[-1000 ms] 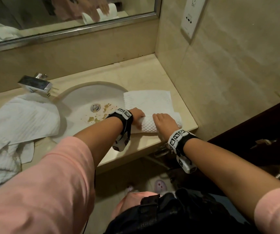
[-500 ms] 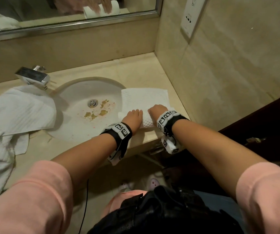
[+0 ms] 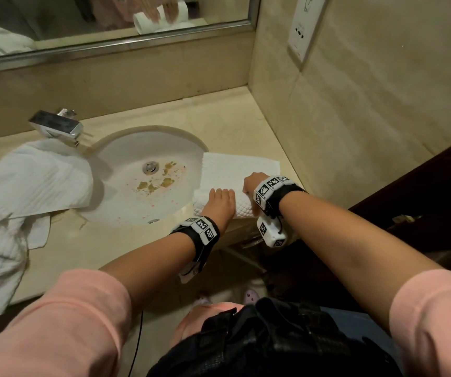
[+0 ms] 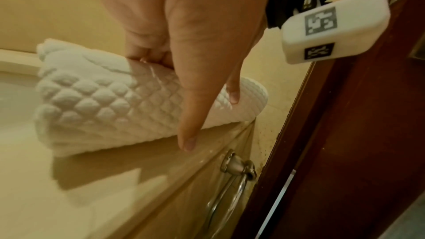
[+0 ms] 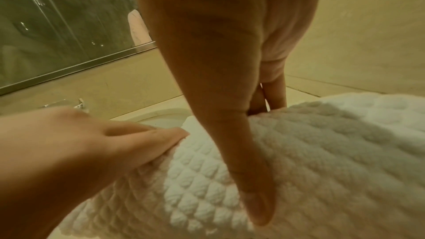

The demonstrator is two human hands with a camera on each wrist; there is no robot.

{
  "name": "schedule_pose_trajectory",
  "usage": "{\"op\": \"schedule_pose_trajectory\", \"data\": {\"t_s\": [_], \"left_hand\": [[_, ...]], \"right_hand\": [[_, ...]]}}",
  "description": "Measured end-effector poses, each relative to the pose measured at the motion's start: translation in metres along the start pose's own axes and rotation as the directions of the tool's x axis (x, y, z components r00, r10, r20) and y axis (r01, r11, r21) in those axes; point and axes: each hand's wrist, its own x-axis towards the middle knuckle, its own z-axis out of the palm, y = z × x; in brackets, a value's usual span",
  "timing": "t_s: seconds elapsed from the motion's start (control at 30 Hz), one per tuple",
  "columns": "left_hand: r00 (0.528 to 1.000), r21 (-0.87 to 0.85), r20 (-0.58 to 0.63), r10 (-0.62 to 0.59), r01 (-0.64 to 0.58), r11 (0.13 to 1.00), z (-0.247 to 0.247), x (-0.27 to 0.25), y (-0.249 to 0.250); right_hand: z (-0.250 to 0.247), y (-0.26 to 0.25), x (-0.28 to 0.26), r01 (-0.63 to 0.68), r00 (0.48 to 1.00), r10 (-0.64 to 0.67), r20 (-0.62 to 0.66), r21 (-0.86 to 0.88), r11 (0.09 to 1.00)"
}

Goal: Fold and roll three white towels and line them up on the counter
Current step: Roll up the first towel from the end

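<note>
A white quilted towel [image 3: 235, 168] lies on the counter [image 3: 229, 123] right of the sink, its near part wound into a roll [image 3: 242, 212] at the counter's front edge. My left hand [image 3: 220, 198] holds the roll's left half, fingers curled over the top and thumb down its near face [image 4: 184, 79]. My right hand [image 3: 252, 182] grips the right half the same way [image 5: 248, 152], thumb on the roll [image 5: 322, 152]. The roll [image 4: 110, 104] sits just inside the front edge. Other white towels [image 3: 25, 191] lie heaped on the left of the counter.
The basin [image 3: 126, 153] with brown stains round its drain lies left of the roll, the chrome tap [image 3: 55, 126] behind it. A tiled wall with a socket [image 3: 304, 25] bounds the counter on the right. A towel bar [image 4: 236, 179] hangs under the counter beside a dark wooden door [image 4: 356, 124].
Both hands have rolled the towel away from me; the roll is thicker and the flat part shorter. My left hand moved from the roll's left end onto its top.
</note>
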Motion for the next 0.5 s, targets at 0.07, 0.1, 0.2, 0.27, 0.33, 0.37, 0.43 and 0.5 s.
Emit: {"op": "schedule_pose_trajectory", "data": {"t_s": [0.07,0.1,0.2,0.27,0.33,0.37,0.43,0.5], "left_hand": [[1.000,0.005,-0.014,0.011,-0.011,1.000,0.001,0.002,0.000],[1.000,0.005,-0.020,0.022,-0.022,1.000,0.000,0.003,-0.001],[0.998,-0.005,0.002,0.064,-0.064,0.998,-0.006,0.010,-0.008],[0.995,-0.006,0.035,0.091,-0.091,0.996,-0.012,0.016,-0.012],[0.990,-0.023,0.083,0.118,-0.116,0.993,-0.017,0.021,-0.016],[0.985,-0.045,0.117,0.128,-0.124,0.991,-0.021,0.024,-0.019],[0.973,-0.102,0.188,0.133,-0.115,0.988,-0.030,0.031,-0.024],[0.957,-0.121,0.260,0.128,-0.099,0.988,-0.040,0.039,-0.028]], "right_hand": [[0.002,0.000,-0.003,-0.012,1.000,0.012,0.010,0.017,1.000],[0.002,0.000,-0.006,-0.020,1.000,0.020,0.010,0.038,0.999],[0.004,-0.001,-0.011,-0.052,0.998,0.049,0.025,0.093,0.994],[0.008,0.000,-0.009,-0.049,0.999,0.046,0.023,0.107,0.993],[0.018,0.002,0.002,-0.032,0.999,0.029,0.028,0.119,0.992],[0.025,0.003,0.010,-0.026,0.999,0.023,0.029,0.116,0.993],[0.024,-0.004,0.002,-0.041,0.999,0.039,0.015,0.107,0.993],[0.025,-0.010,-0.008,-0.039,0.997,0.043,-0.068,0.053,0.998]]}}
